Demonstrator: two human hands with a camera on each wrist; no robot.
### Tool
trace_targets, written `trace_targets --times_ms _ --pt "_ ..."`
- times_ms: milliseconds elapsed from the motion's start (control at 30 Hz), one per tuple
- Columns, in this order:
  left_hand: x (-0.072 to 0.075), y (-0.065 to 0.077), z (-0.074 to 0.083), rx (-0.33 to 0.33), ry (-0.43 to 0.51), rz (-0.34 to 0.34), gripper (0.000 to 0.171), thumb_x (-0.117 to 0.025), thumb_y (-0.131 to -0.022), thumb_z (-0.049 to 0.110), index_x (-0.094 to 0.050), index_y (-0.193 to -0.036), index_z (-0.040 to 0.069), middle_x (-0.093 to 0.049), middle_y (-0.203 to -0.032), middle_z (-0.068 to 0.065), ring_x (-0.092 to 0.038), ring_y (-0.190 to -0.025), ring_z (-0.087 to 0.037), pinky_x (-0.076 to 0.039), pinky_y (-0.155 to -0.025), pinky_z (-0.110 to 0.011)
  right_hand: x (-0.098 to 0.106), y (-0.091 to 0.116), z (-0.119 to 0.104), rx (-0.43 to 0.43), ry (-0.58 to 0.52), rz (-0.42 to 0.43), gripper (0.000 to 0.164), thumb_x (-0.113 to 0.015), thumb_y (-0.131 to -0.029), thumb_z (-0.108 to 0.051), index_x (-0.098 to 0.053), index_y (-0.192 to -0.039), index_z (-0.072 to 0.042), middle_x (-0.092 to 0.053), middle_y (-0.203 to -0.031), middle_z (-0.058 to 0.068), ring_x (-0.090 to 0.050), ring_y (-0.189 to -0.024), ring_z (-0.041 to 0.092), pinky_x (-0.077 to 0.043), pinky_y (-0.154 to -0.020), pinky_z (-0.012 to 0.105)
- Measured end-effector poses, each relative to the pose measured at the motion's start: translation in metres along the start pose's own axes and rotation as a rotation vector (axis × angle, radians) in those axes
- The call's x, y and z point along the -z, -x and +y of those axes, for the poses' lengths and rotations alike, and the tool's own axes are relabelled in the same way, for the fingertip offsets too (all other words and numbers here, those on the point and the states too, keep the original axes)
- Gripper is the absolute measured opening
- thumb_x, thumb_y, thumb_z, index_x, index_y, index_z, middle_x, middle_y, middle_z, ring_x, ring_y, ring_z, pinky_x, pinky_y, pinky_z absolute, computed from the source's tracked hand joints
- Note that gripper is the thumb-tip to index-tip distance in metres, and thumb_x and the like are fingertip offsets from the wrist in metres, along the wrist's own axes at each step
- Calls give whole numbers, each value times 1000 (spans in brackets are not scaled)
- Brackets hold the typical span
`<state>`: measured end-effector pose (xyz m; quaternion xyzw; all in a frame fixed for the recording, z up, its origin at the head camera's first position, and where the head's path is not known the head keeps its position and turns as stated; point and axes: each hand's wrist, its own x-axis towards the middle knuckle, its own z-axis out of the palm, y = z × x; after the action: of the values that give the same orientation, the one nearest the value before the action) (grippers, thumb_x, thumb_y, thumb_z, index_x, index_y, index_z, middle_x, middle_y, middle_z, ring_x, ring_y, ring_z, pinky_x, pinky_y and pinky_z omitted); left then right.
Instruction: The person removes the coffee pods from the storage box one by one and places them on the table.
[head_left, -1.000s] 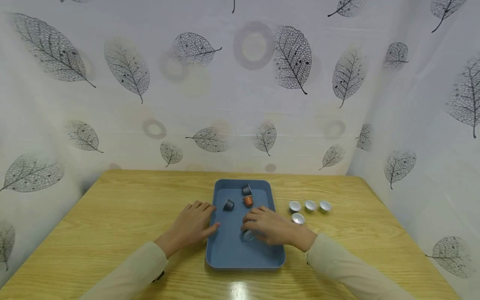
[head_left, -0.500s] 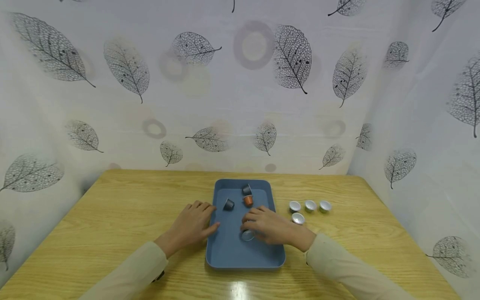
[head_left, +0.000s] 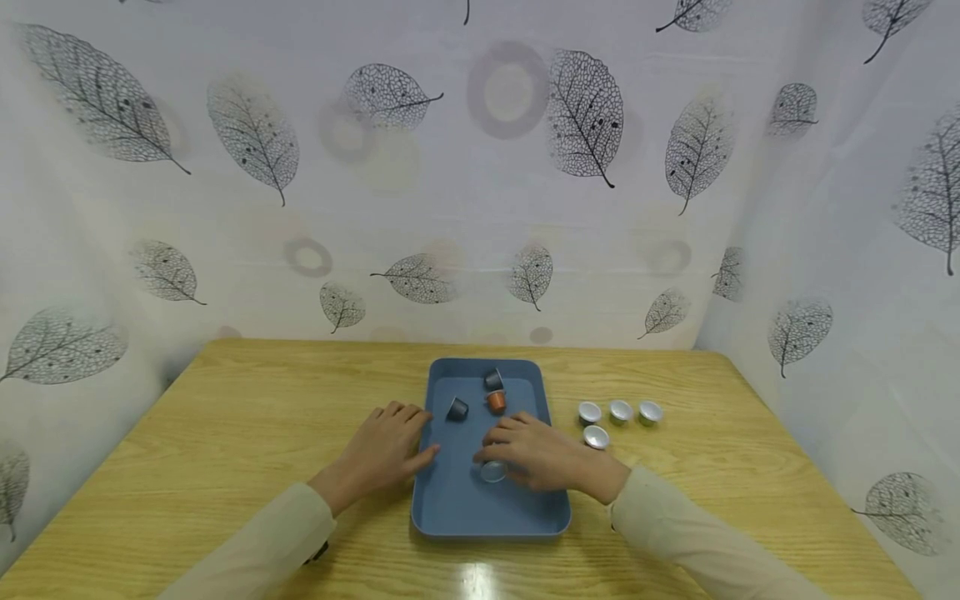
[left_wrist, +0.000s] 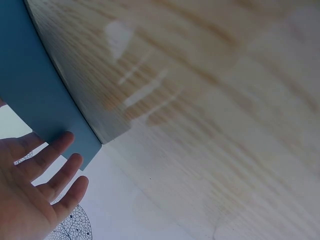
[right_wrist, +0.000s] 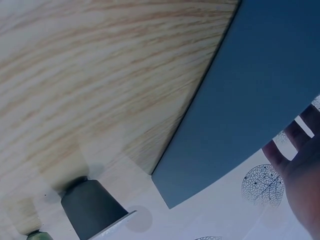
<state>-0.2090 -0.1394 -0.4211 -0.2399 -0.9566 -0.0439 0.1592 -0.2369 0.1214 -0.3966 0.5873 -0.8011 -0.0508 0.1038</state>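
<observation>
One pod [head_left: 492,472] is being slid left by the pinching right hand [head_left: 531,452], left hand [head_left: 384,446] spread, seven other pods [head_left: 497,403] untouched.

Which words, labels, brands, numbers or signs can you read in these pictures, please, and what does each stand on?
None can be read.
Tray: no lettering visible.
Backdrop: leaf and ring patterns, no words visible.
Capsules: any print on them is too small or blurred to read.

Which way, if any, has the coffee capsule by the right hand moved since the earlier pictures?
Yes, slightly left: in the head view, the coffee capsule lies nearer the left side of the blue-grey tray, which has not moved.
</observation>
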Motion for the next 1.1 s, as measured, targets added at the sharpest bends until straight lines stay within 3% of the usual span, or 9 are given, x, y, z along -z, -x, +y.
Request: trace_targets --times_ms 400,800,1100 --pt "2 0 1 -3 4 6 49 -55 -85 48 -60 -114 9 -62 -111 -7 -56 -100 -25 -46 -82 -44 -1 0 -1 -1 50 1 32 -69 -80 -30 -60 -111 -31 -58 -109 -9 -53 -98 10 -43 -88 33" --pt "3 0 2 3 4 -13 49 -54 -86 49 -60 -115 10 -61 -112 -7 -55 -100 -24 -46 -82 -44 1 -2 -2 -12 5 -55 28 -66 -83 -32 -61 -110 -27 -57 -113 -8 -52 -102 10 -42 -89 33" --pt "3 0 2 3 -2 -9 49 -54 -85 48 -60 -115 10 -61 -112 -7 -55 -100 -24 -46 -82 -44 7 0 -1 -15 -7 -56 37 -68 -79 -13 -60 -112 -27 -58 -113 -6 -53 -103 11 -43 -90 33"
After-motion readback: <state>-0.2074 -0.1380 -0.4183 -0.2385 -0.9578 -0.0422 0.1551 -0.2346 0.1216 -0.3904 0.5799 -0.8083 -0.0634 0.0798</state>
